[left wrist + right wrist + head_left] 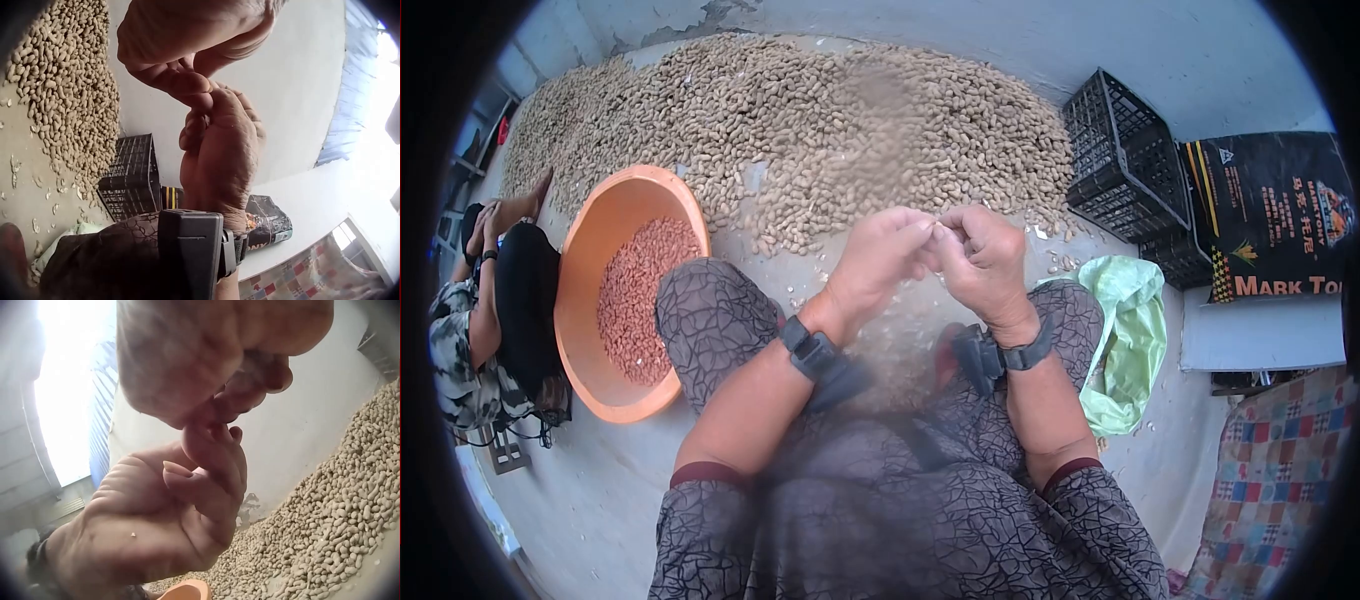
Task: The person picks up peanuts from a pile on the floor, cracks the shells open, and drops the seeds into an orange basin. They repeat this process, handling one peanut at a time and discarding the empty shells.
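Both hands meet at their fingertips in front of the knees, thumbs and fingers curled in to pinch. The left hand (880, 255) comes from the left and the right hand (988, 262) from the right, touching it. Between them they pinch a peanut that the fingertips almost wholly hide; its state I cannot tell. In the right wrist view, the left hand (150, 515) has its thumb bent against its fingers, and a tiny pale crumb (133, 535) sticks to its skin. A heap of unshelled peanuts (800, 130) spreads over the floor beyond the hands.
An orange basin (575, 290) of reddish shelled peanuts (640, 300) stands by the left knee. At the right knee lies a green plastic bag (1145, 330). Black crates (1125, 155) and a black printed sack (1270, 220) stand farther right. Another person (500, 310) sits at far left.
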{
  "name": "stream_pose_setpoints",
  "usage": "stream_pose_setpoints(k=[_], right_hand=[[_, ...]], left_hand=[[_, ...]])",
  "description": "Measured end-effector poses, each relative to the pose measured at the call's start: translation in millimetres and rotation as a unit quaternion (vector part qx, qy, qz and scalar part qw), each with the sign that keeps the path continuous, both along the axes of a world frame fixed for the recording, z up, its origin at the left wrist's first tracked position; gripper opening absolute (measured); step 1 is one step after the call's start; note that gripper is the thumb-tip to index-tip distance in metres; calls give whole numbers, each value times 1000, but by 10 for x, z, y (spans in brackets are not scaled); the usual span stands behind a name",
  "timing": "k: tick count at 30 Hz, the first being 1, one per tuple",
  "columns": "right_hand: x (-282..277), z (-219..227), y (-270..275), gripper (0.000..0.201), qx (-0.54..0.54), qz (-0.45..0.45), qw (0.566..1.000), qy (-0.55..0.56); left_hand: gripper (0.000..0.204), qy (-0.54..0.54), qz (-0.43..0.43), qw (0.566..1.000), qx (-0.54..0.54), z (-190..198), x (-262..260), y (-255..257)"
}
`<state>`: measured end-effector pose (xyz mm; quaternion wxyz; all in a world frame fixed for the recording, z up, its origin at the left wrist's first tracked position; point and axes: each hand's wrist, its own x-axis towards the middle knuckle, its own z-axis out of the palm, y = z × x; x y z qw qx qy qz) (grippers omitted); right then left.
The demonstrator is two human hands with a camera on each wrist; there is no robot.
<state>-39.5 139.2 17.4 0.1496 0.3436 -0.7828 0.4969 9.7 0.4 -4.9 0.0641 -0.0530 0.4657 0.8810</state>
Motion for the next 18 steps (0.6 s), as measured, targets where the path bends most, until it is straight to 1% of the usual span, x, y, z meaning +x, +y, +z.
stream_pose_setpoints(k=[2,6,8,15,17,18], right_hand=[[-3,23,-8,4,22,15,995,93],[25,34,-37,4,19,18,995,96],[17,-4,-47,5,19,6,993,117],[55,14,-47,5,7,-5,994,109],[63,20,-38,4,-15,-9,998,64],[57,19,-31,4,-15,-9,998,64]], left_hand=[[20,-3,23,998,-64,-25,5,-9],[12,-4,44,998,-52,36,27,6],[13,-4,58,993,-104,53,27,13],[13,30,71,992,-99,31,1,41],[11,36,56,997,-36,52,2,46],[11,36,55,997,-36,50,-3,44]])
